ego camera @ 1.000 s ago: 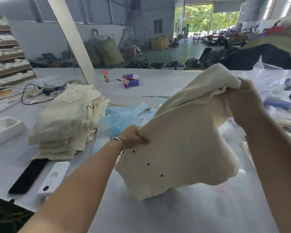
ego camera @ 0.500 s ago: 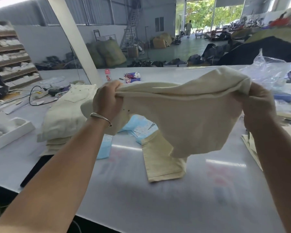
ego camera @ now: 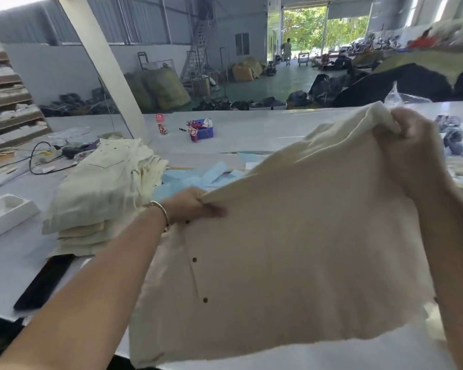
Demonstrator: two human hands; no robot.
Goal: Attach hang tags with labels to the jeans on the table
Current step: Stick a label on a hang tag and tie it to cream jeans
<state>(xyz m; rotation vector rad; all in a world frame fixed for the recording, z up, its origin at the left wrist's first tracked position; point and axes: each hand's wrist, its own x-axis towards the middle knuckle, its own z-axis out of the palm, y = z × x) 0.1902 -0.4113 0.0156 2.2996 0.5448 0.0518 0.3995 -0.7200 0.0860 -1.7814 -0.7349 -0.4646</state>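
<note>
A pair of cream jeans (ego camera: 292, 236) hangs spread between my hands above the white table (ego camera: 16, 260). Dark buttons run down its left side. My left hand (ego camera: 195, 206) grips the waistband's left corner, low and near the middle. My right hand (ego camera: 412, 153) grips the other corner, higher at the right. A stack of folded cream jeans (ego camera: 102, 188) lies to the left. Light blue hang tags (ego camera: 195, 177) are scattered on the table behind the held pair, partly hidden by it.
A black flat device (ego camera: 44, 281) lies near the table's front edge at the left. A white tray (ego camera: 8, 214) sits at the far left, with cables (ego camera: 38, 158) behind it. A small blue box (ego camera: 203, 129) and a red bottle (ego camera: 161, 124) stand at the back. Plastic bags (ego camera: 404, 97) lie at the right.
My left hand has dropped down and toward me with its corner of the jeans. The pair now hangs lower and spread wide, covering the table's middle.
</note>
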